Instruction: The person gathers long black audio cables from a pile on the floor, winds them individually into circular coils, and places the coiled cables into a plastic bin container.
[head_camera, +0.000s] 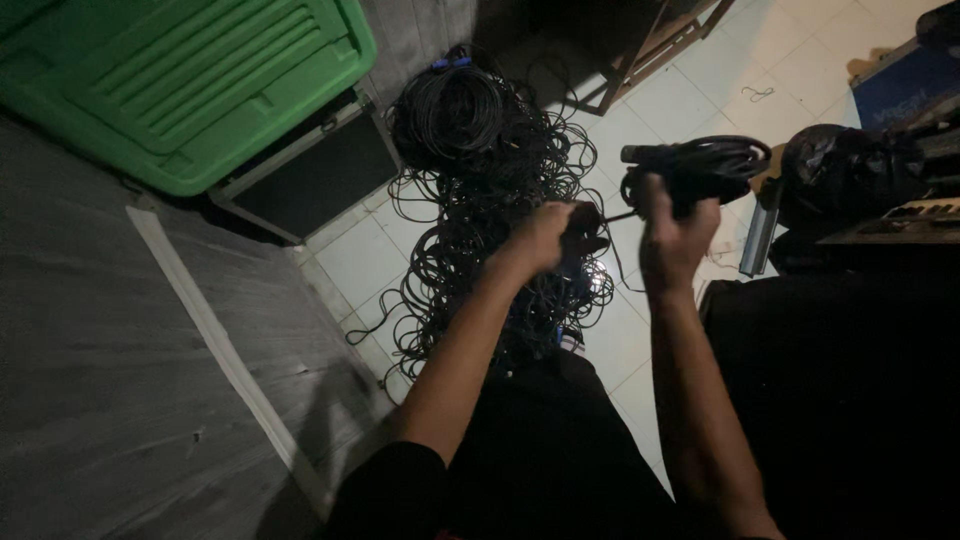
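The right hand is closed around a wound coil of black cable held up above the floor pile, while the left hand, just beside it toward the pile, is fisted on the loose strand that runs almost level between the two hands. Beyond the pile lie a green lid and a dark case. Nothing stands between hands and coil; dim gear crowds close on the coil's far side.

Black cables, green bin, white floor tiles; wood-grained, probably grey, boards.
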